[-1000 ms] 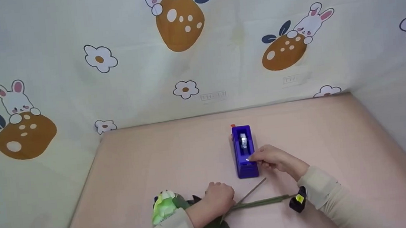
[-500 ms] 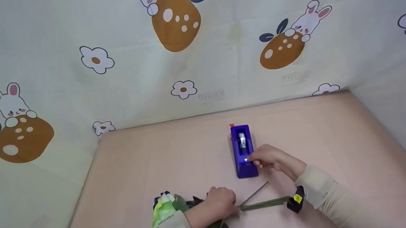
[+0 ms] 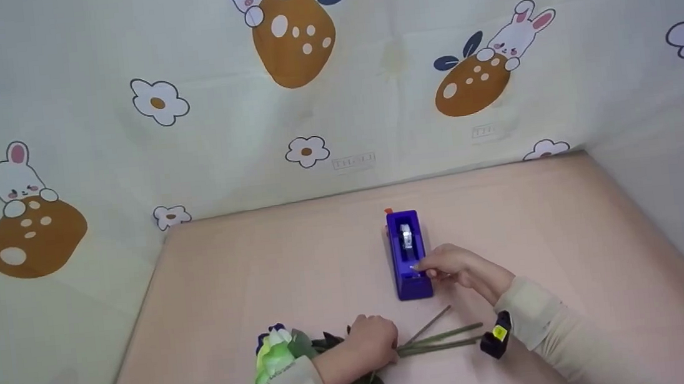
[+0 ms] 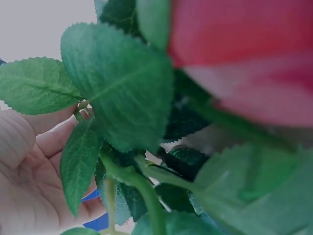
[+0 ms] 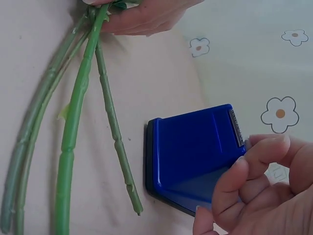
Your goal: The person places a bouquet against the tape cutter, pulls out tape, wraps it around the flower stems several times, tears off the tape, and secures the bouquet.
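Note:
My left hand [image 3: 372,341] grips a bunch of artificial flowers by the green stems [image 3: 437,335], whose ends fan out to the right. A pale green-and-white bloom [image 3: 273,356] lies left of the wrist. In the left wrist view, a pink-red bloom [image 4: 244,63] and serrated leaves [image 4: 117,83] hide part of that hand. A blue tape dispenser [image 3: 413,288] holding a roll of clear tape [image 3: 406,236] stands beyond the stems. At its toothed cutter [image 5: 236,128], my right hand [image 3: 459,266] pinches the tape end between thumb and forefinger.
A pink-beige tabletop [image 3: 261,262] lies under everything. Behind it and at the sides hangs pale cloth [image 3: 396,105] printed with rabbits and flowers. A small orange piece [image 3: 388,211] shows behind the dispenser. A black device [image 3: 495,337] with a yellow mark sits at my right wrist.
The stem ends have spread farther apart in my left hand's grip. My right hand stays at the dispenser's cutter; the head view has shifted slightly.

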`<state>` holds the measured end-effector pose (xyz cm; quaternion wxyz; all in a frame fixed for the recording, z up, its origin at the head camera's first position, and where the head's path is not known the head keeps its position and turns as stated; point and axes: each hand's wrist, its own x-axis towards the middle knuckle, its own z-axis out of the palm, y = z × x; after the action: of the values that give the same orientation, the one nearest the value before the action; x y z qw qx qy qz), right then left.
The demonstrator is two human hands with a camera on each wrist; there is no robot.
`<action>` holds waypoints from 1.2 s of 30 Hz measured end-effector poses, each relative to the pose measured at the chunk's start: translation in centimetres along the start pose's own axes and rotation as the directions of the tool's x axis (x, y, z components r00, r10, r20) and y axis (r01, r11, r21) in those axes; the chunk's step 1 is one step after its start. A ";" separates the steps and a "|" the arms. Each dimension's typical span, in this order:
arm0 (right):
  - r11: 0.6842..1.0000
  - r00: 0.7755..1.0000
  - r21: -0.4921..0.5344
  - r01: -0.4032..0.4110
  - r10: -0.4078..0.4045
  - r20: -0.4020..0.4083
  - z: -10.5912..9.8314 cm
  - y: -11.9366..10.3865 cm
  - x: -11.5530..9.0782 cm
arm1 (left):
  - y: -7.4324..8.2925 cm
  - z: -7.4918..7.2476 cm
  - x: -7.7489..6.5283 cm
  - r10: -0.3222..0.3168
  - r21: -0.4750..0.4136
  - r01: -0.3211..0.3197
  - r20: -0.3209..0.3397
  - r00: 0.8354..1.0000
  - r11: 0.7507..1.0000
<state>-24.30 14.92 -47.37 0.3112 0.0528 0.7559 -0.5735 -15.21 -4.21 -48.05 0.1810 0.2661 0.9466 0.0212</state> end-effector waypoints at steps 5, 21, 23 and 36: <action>0.998 1.000 0.066 -0.014 0.015 -0.009 -0.2 -0.6 -0.3 | 0.3 0.2 0.1 0.001 0.032 0.000 -0.028 1.000 0.999; 0.975 0.996 0.221 -0.025 0.005 0.092 0.3 -0.7 -0.7 | 0.4 0.8 0.4 0.027 0.163 -0.014 -0.076 0.997 0.986; 0.976 0.994 0.217 -0.028 0.005 0.106 0.3 -0.6 -0.7 | 0.4 0.9 0.5 0.046 0.213 -0.021 -0.109 0.993 0.977; 0.981 0.992 0.190 -0.031 0.008 0.123 0.5 -0.3 -0.5 | -0.1 0.0 2.9 0.099 0.388 -0.038 -0.139 0.985 0.921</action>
<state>-23.77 14.51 -46.96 0.3558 0.0549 0.6761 -0.6428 -17.54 -2.84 -49.03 0.0498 0.3269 0.9337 -0.1373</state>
